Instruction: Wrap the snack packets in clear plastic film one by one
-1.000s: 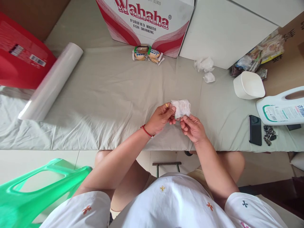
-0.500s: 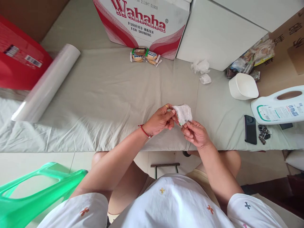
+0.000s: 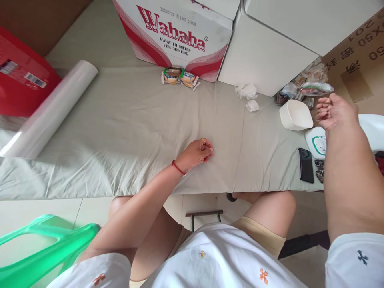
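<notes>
In the head view, the left hand (image 3: 196,152) rests on the cloth-covered surface (image 3: 120,128) near its front edge. Its fingers are curled into a loose fist with the thumb against the forefinger, and nothing shows inside it. It has a ring on one finger and a red cord at the wrist.

The right hand (image 3: 334,112) is raised far out to the right, palm up and fingers half-curled and apart, with nothing between them. It hangs above the detergent jug (image 3: 315,142), just beside the white tub (image 3: 295,115).

Nearest its fingertips is the heap of packets (image 3: 301,82), at the far right of the surface, wedged between the white box (image 3: 264,56) and a cardboard carton (image 3: 357,52). These packets look light, with thin, crinkly, slippery film, and what is inside is probably brittle. A hold across a packet's broad faces seems safer than a pinch on a sealed end.

Two crumpled scraps of film (image 3: 247,94) lie left of the tub, and two snack packets (image 3: 179,76) lie against the Wahaha box (image 3: 177,36). A roll of clear film (image 3: 51,108) lies at far left, and a phone (image 3: 306,165) lies by the jug.
</notes>
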`<state>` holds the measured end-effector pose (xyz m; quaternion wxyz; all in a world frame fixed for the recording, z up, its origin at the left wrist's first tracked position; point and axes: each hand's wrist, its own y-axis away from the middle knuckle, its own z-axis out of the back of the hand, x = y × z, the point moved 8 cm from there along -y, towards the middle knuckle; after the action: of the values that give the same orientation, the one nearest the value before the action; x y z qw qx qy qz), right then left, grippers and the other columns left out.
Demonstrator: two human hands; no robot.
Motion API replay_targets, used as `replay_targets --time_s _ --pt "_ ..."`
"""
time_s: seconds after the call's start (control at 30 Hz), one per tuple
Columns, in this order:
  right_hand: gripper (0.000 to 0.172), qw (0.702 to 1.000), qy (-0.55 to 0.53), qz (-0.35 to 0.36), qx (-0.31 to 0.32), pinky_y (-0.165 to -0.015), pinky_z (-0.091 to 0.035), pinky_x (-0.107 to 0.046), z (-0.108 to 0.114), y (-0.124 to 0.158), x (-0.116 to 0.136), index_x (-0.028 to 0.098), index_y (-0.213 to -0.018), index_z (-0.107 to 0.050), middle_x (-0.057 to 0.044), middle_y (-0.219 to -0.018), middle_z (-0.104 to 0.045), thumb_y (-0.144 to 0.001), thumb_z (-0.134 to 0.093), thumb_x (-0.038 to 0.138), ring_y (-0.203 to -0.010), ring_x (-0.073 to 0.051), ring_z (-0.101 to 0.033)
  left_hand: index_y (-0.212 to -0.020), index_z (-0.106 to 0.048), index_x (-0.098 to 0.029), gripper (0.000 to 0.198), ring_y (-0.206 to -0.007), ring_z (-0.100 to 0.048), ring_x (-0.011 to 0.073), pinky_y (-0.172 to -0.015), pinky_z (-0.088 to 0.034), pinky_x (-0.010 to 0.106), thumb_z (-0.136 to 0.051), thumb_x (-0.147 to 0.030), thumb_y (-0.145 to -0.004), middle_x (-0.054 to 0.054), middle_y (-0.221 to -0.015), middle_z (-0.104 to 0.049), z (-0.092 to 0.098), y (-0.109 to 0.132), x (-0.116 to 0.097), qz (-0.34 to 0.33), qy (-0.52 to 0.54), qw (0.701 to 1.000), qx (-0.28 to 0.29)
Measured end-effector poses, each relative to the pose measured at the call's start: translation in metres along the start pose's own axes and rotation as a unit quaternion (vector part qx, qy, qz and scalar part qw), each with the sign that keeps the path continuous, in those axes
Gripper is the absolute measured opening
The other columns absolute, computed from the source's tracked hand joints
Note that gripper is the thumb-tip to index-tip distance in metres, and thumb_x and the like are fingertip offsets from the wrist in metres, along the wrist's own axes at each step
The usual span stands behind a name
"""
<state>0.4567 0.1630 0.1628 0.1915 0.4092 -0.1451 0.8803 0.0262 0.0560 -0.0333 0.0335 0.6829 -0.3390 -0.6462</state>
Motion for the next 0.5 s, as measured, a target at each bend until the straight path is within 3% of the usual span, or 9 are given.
replay_targets --time_s 0.1,0.23,0.33,0.4,0.43,0.5 --pt "0.037 0.989 -0.066 -0.13 -0.011 -0.047 -0.018 -0.03 -0.019 0.015 -0.028 0.025 -0.065 -0.053 0.002 -0.057 -0.044 -0.102 -0.049 0.027 -0.049 -0.009 -0.029 -0.086 -0.061 -0.02 0.006 -0.048 -0.051 0.0094 -0.047 -0.032 0.024 -0.066 -0.017 -0.088 0.004 -0.076 -0.072 -0.001 -0.001 0.001 -0.008 0.003 1.0 0.013" --pt "0.017 0.983 -0.072 -0.134 0.106 -0.044 -0.021 -0.028 -0.093 0.088 -0.064 0.02 -0.074 -0.066 0.001 -0.061 -0.054 -0.085 -0.076 0.03 -0.048 -0.008 -0.035 -0.094 -0.06 -0.02 0.007 -0.046 -0.051 0.0093 -0.047 -0.032 0.024 -0.055 -0.016 -0.091 0.003 -0.074 -0.07 0.004 -0.002 0.002 -0.006 0.037 0.999 0.001" --pt "0.025 0.969 -0.031 -0.102 0.224 -0.044 -0.024 -0.025 -0.144 0.129 -0.08 0.018 -0.076 -0.07 0.0 -0.062 -0.058 -0.077 -0.081 0.041 -0.047 -0.008 -0.037 -0.098 -0.059 -0.02 0.023 -0.053 -0.057 0.0093 -0.051 -0.038 0.023 -0.05 -0.006 -0.082 0.002 -0.081 -0.067 0.017 -0.002 -0.005 -0.034 0.088 0.994 -0.052" --pt "0.029 0.957 0.012 -0.061 0.282 -0.046 -0.027 -0.024 -0.168 0.132 -0.08 0.018 -0.077 -0.07 0.0 -0.064 -0.061 -0.078 -0.079 0.045 -0.049 -0.009 -0.039 -0.092 -0.06 -0.019 0.03 -0.062 -0.062 0.0088 -0.059 -0.044 0.023 -0.048 0.0 -0.071 0.002 -0.089 -0.066 0.025 -0.001 -0.011 -0.062 0.115 0.989 -0.076" --pt "0.029 0.958 0.032 -0.045 0.282 -0.047 -0.03 -0.024 -0.175 0.125 -0.078 0.018 -0.078 -0.07 -0.001 -0.065 -0.062 -0.079 -0.078 0.046 -0.051 -0.009 -0.041 -0.088 -0.061 -0.018 0.031 -0.067 -0.064 0.009 -0.063 -0.047 0.023 -0.047 0.001 -0.067 0.003 -0.091 -0.065 0.028 0.0 -0.013 -0.073 0.122 0.987 -0.082" --pt "0.026 0.975 0.059 -0.022 0.211 -0.051 -0.035 -0.024 -0.176 0.099 -0.069 0.017 -0.08 -0.07 -0.002 -0.068 -0.063 -0.081 -0.076 0.043 -0.055 -0.011 -0.045 -0.081 -0.062 -0.017 0.031 -0.075 -0.064 0.0099 -0.071 -0.049 0.024 -0.045 0.001 -0.063 0.002 -0.088 -0.065 0.033 0.001 -0.016 -0.09 0.12 0.985 -0.087"
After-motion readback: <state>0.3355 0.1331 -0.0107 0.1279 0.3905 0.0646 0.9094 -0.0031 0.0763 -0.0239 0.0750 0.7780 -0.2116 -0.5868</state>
